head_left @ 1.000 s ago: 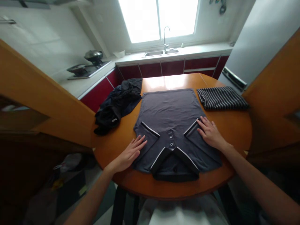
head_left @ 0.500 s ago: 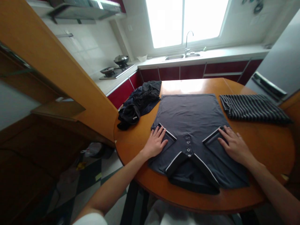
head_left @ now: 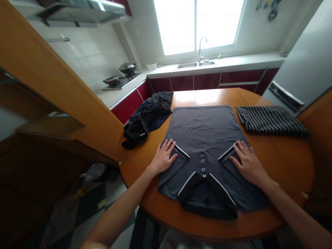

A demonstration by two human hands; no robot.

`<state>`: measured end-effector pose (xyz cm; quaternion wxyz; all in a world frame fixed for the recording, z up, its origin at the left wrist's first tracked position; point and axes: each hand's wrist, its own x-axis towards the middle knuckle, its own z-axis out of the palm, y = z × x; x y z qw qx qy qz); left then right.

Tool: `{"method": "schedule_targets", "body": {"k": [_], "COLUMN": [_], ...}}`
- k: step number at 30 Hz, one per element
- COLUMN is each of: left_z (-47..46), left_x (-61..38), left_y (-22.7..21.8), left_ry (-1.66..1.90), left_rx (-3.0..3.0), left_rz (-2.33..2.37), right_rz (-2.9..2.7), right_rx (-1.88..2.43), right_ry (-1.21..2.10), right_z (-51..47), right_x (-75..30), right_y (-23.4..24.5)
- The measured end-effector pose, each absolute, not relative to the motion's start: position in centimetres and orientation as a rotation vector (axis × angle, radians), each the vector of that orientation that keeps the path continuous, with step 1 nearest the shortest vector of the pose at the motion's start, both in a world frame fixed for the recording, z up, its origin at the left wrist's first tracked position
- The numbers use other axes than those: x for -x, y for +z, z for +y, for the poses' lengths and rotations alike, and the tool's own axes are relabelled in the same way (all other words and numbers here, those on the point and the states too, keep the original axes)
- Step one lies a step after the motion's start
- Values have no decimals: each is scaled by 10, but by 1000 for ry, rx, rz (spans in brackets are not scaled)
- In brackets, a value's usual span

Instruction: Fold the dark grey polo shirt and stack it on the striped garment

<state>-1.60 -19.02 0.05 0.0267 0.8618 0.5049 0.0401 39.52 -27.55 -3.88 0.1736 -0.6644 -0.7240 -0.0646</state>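
A dark grey polo shirt lies front up on the round wooden table, its black, white-edged collar toward me. Both short sleeves are folded in over the body, and buttons run down the middle. My left hand rests flat with fingers spread on the left sleeve, by its white-trimmed cuff. On the other side my right hand lies on the right sleeve beside its cuff, fingers extended. Neither hand grips the cloth.
The wooden table also bears a heap of dark clothes at the left and a folded striped garment at the right. Beyond are a counter with a sink, a stove with pans and a fridge.
The view has turned a little to the right, so everything sits further left. Both hands stay on the sleeves, and the shirt looks the same.
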Motion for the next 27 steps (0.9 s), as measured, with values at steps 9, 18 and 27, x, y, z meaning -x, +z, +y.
{"method": "schedule_targets", "body": {"k": [9, 18, 27], "left_z": [-199, -172, -189], "left_x": [3, -41, -47], "left_y": [5, 17, -10], "left_ry": [133, 196, 167], "left_rx": [-2788, -2578, -2648], "left_rz": [1244, 1806, 1795], "right_rz": [-2071, -2013, -2004], "right_rx": [2003, 1977, 2104], "right_ry": [-116, -161, -64], "right_z": [-272, -251, -252], "right_x": [-392, -359, -341], "right_y": [-39, -5, -36]}}
